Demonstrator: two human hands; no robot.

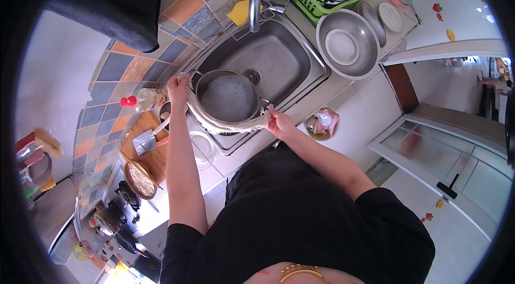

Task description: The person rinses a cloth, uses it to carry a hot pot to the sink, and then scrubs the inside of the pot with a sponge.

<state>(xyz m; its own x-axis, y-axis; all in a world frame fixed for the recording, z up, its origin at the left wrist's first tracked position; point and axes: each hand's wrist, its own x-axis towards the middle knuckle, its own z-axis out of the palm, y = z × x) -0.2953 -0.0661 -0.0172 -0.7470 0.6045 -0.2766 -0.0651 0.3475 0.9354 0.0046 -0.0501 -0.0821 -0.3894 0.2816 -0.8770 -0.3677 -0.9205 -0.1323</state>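
Note:
A metal pot of cloudy, greyish water sits at the near left of the stainless-steel sink. It has a small loop handle on either side. Along the pot's near outer side hangs a whitish cloth with frayed edges. My left hand grips one end of this cloth beside the pot's left handle. Pinched between the fingers of my right hand is the other end, just below the right handle. Whether either hand also touches the pot cannot be told. The drain shows just right of the pot.
Over the sink arches a chrome faucet, beside a yellow cloth. A green dish rack and a metal basin stand right. At left are a red-capped bottle, a cleaver on a wooden board, and a bowl.

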